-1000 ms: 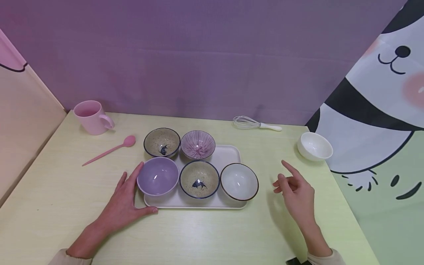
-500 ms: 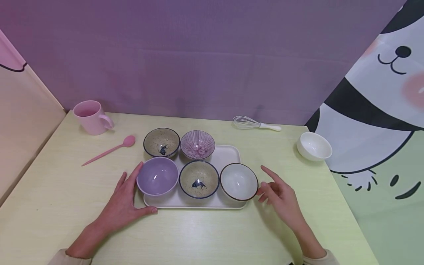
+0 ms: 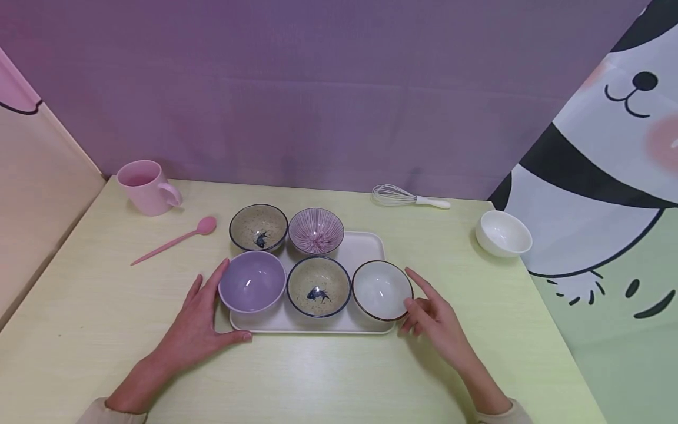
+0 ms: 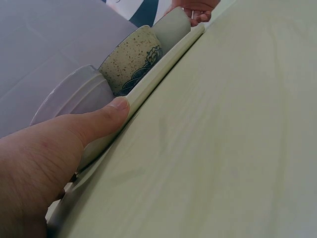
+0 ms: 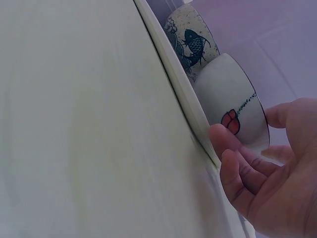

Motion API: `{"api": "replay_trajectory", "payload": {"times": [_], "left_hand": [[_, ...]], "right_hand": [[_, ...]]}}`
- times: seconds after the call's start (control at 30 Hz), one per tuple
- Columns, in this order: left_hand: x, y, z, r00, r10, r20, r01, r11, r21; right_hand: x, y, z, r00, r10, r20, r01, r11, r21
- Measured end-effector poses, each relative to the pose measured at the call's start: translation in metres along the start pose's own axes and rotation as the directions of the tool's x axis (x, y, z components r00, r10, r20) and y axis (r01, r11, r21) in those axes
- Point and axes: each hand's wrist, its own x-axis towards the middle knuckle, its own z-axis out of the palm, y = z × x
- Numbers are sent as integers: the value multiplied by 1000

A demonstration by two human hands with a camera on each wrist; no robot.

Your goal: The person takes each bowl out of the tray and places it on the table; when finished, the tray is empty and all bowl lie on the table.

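A white rectangular tray [image 3: 362,244] carries several bowls. Along its front stand a purple bowl [image 3: 252,282], a speckled fish-pattern bowl [image 3: 319,288] and a white brown-rimmed bowl [image 3: 382,290]. Behind them are another speckled fish bowl [image 3: 258,228] and a purple-striped bowl [image 3: 316,231]. My left hand [image 3: 193,327] spans the tray's front left corner, its thumb [image 4: 106,119] against the front edge and its fingers stretched beside the purple bowl. My right hand [image 3: 434,321] is at the white bowl's right side, fingers spread around the tray's front right corner; firm contact is unclear.
At the back left are a pink mug [image 3: 148,188] and a pink spoon [image 3: 177,240]. A white-handled whisk [image 3: 410,197] lies near the table's back edge. A small white bowl [image 3: 503,234] stands near the right edge. A purple cloth wall [image 3: 318,100] rises behind the table.
My right hand has moved left, from a spot on its own to the white brown-rimmed bowl and the tray corner. My left hand, the tray and the bowls have stayed put.
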Motion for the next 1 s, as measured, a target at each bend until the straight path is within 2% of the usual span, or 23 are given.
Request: {"api": "replay_trajectory", "payload": {"times": [0.37, 0.63, 1.0], "left_hand": [[0, 2, -2, 1000, -15, 8, 15, 1000, -9], [0, 3, -2, 1000, -24, 14, 25, 1000, -13], [0, 3, -2, 1000, 7, -4, -7, 1000, -6]], "right_hand": [[1, -1, 2, 1000, -4, -5, 4, 1000, 16], [1, -3, 7, 997, 47, -55, -44, 997, 58], [1, -6, 12, 987, 115, -109, -103, 988, 115]]}}
